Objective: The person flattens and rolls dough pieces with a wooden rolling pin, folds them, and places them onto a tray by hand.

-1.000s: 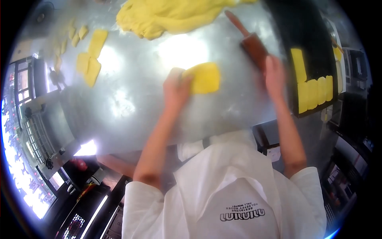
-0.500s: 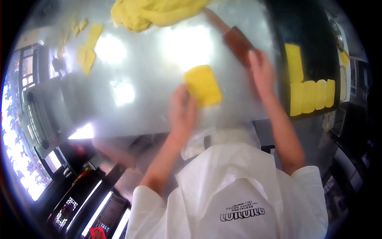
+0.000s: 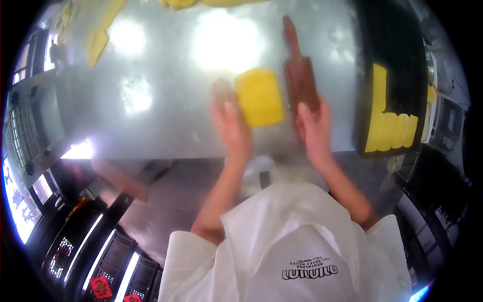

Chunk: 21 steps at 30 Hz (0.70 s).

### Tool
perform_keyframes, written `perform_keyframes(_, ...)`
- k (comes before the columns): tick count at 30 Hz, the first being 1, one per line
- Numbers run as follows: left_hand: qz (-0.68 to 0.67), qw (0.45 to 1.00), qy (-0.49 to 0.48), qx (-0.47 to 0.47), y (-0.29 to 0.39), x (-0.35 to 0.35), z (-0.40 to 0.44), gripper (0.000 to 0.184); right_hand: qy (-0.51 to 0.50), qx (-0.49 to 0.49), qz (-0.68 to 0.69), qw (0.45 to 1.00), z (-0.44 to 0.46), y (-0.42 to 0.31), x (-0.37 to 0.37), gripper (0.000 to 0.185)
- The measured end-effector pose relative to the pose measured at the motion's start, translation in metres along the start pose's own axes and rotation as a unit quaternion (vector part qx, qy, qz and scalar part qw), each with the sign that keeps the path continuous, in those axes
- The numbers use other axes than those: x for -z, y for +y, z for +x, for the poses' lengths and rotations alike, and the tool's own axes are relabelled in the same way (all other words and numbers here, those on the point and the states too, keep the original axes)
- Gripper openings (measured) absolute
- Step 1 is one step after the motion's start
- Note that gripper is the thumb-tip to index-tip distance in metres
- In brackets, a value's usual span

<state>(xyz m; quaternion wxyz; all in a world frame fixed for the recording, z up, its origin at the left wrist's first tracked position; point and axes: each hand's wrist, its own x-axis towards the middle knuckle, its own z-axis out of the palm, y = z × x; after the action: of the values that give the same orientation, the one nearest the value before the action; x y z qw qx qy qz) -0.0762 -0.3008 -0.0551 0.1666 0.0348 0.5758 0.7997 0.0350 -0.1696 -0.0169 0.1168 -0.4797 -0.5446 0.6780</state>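
A flat yellow piece of dough (image 3: pixel 260 97) lies on the metal table between my two hands. My left hand (image 3: pixel 230 118) is at the dough's left edge, its fingers apart and a little blurred. The brown rolling pin (image 3: pixel 301 80) stands to the right of the dough, its far handle pointing away from me. My right hand (image 3: pixel 314 126) is wrapped round the near end of the pin. Whether the pin touches the table cannot be made out.
A black tray (image 3: pixel 362 136) on the right holds several yellow dough pieces (image 3: pixel 390 132). More dough strips (image 3: pixel 98 43) lie at the far left of the metal table (image 3: pixel 171 126). Part of a larger dough mass (image 3: pixel 181 3) shows at the top edge.
The rolling pin has come nearer to the dough piece and turned more upright in view, with my right hand on it. My left hand has loosened from the dough. The view has shifted too.
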Motion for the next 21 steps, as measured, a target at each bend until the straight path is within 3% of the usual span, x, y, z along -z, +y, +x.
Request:
perform_keyframes(7, 0.022, 0.999, 0.025, 0.011, 0.003, -0.008, -0.015, 0.060, -0.036, -0.039, 0.070, 0.996, -0.027, 0.017, -0.011, 0.055)
perform_keyframes(13, 0.052, 0.998, 0.031, 0.001, -0.002, -0.008, -0.018, 0.058, -0.033, -0.063, 0.072, 0.995, -0.033, 0.014, -0.009, 0.061)
perform_keyframes(15, 0.183, 0.982, 0.020, -0.034, 0.001, 0.006, -0.010, 0.061, -0.024, -0.042, 0.006, 0.999, -0.021, 0.019, 0.009, 0.064)
perform_keyframes(17, 0.353, 0.931, -0.007, -0.097, 0.001, 0.009, -0.003, 0.065, -0.024, 0.015, -0.129, 0.991, 0.006, 0.024, 0.042, 0.068)
perform_keyframes(18, 0.454, 0.879, -0.029, -0.142, 0.001, 0.007, 0.006, 0.068, -0.016, 0.135, -0.188, 0.973, 0.018, 0.021, 0.055, 0.072)
perform_keyframes(19, 0.548, 0.814, -0.050, -0.187, 0.001, 0.005, 0.016, 0.072, -0.031, 0.124, -0.263, 0.956, 0.026, 0.009, 0.067, 0.072)
perform_keyframes(21, 0.600, 0.758, -0.140, -0.216, -0.004, -0.005, 0.023, 0.079, -0.037, 0.110, -0.353, 0.929, 0.035, -0.017, 0.072, 0.073)
